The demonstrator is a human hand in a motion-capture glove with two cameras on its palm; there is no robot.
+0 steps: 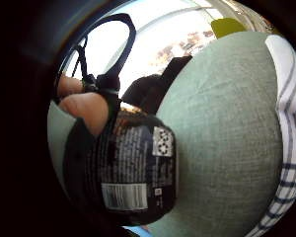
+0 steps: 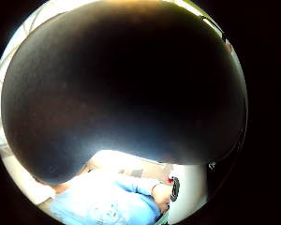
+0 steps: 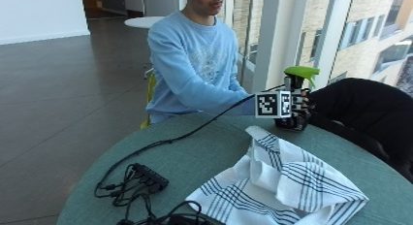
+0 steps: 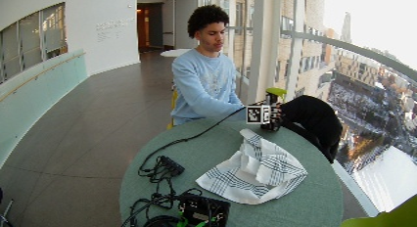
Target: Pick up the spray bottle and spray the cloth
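- One hand is at work: the gloved right hand (image 3: pixel 298 104) has its fingers (image 1: pixel 89 111) curled round the dark body of the spray bottle (image 3: pixel 295 96), near the far edge of the round table (image 3: pixel 194 152).
- The bottle stands upright, with its green spray head (image 3: pixel 301 71) above the hand; from where I stand I cannot tell if its base touches the table or is a little above it.
- In the little finger side palm view the label of the bottle fills the space close to the palm, with the green table top beside it and the striped cloth (image 1: pixel 291 148) at the edge.
- The thumb side palm view is almost all covered by something dark close to the camera, most likely the bottle, so it tells little.
- The cloth (image 3: pixel 284 184), white with dark stripes, lies crumpled on the table, on the near side of the bottle and just beside it, not touching the hand.
- The bare left hand does not show clearly, so I cannot say what it does.
- I judge that the step in hand is the picking up: the grip is taken, but the spraying is not yet begun.
- The next move, I think, calls for lifting the bottle, turning the nozzle toward the cloth, and putting a finger on the trigger.
- A black garment (image 3: pixel 361 113) lies over a chair just behind the bottle, and black cables (image 3: pixel 138 181) lie on the table beyond the cloth.
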